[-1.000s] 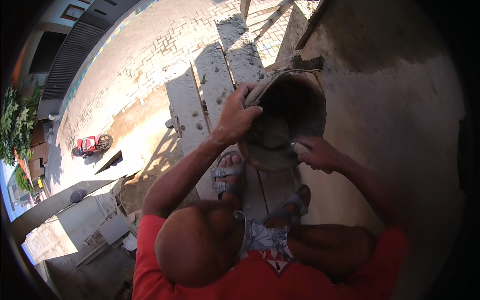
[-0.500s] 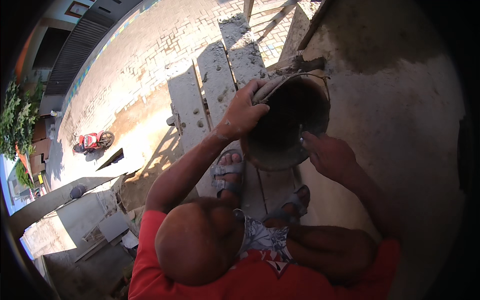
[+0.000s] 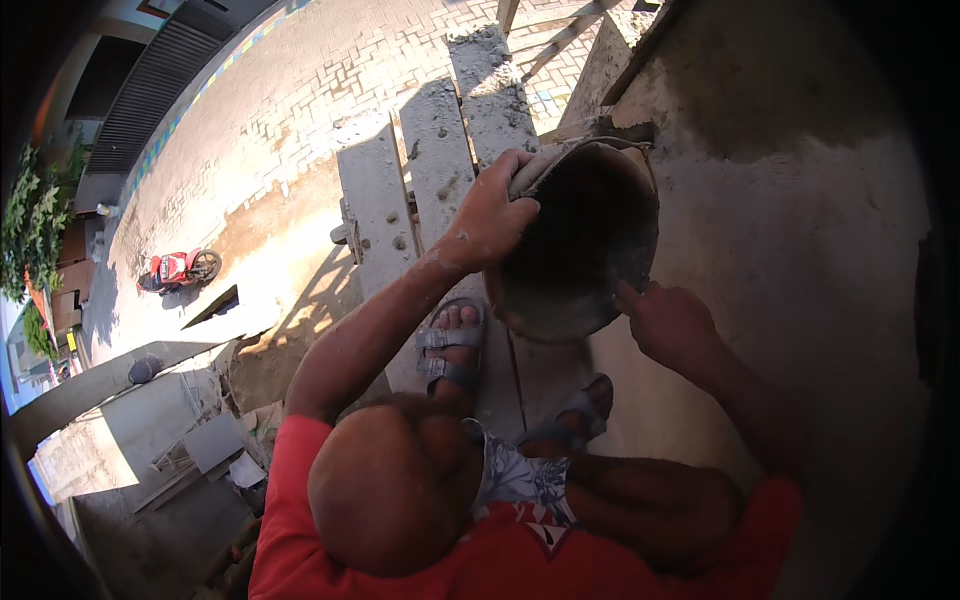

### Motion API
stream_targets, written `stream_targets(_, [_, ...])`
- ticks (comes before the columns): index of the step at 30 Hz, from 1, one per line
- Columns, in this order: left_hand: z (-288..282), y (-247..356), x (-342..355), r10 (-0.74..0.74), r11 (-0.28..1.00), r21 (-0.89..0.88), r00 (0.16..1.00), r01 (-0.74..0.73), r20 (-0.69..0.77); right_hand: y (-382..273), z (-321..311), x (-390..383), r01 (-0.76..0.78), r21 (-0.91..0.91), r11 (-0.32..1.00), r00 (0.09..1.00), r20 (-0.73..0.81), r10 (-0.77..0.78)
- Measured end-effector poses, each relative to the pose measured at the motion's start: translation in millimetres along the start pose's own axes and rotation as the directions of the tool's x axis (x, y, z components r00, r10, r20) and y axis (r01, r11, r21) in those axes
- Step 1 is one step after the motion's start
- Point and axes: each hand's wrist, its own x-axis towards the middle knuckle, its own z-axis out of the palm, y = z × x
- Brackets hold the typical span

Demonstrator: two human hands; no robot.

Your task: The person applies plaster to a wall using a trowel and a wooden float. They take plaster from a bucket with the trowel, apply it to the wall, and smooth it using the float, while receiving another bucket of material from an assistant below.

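Note:
A dark, mortar-stained bucket (image 3: 548,312) is tilted with its mouth toward me, over the planks in front of my feet. My left hand (image 3: 492,212) is closed around its upper left rim, thumb on the inside, by the handle. At the lower right rim, my right hand (image 3: 668,322) is a closed fist with its fingertips at the bucket's edge. What that hand grips, if anything, is hidden. Deep shadow covers the inside of the bucket, so its contents cannot be made out.
I squat on rough, mortar-spattered scaffold planks (image 3: 437,140) with gaps between them. A grey plastered wall (image 3: 790,250) rises close on my right. Far below to the left, a red motorcycle (image 3: 180,270) stands on the paved ground. Boards and debris (image 3: 213,443) lie at lower left.
My right hand has moved from inside the bucket's mouth to its lower right rim. The bucket has tipped a little more, its handle now down by the rim. My left hand keeps its hold.

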Motion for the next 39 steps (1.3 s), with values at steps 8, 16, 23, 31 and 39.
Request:
stream_targets(8, [16, 8, 0, 0.092, 0.993, 0.075, 0.994, -0.096, 0.058, 1, -12, 12, -0.072, 0.09, 0.993, 0.991, 0.121, 0.061])
stream_targets(16, [24, 6, 3, 0.041, 0.999, 0.022, 0.999, -0.042, 0.035, -1, 13, 1, -0.081, 0.054, 0.995, 0.997, -0.017, 0.082])
stream_targets(23, [19, 5, 11, 0.072, 0.997, 0.032, 0.995, -0.074, 0.066, 7, -6, 13, -0.083, -0.023, 0.996, 0.99, 0.11, 0.085])
stream_targets(31, [22, 5, 15, 0.092, 0.994, 0.061, 0.993, -0.096, 0.068, -6, -1, 7, -0.154, -0.042, 0.987, 0.981, -0.129, 0.148])
stream_targets(39, [14, 11, 18, 0.081, 0.995, 0.048, 0.992, -0.086, 0.098, -16, -18, 6, -0.01, 0.052, 0.999, 0.993, 0.119, 0.004])
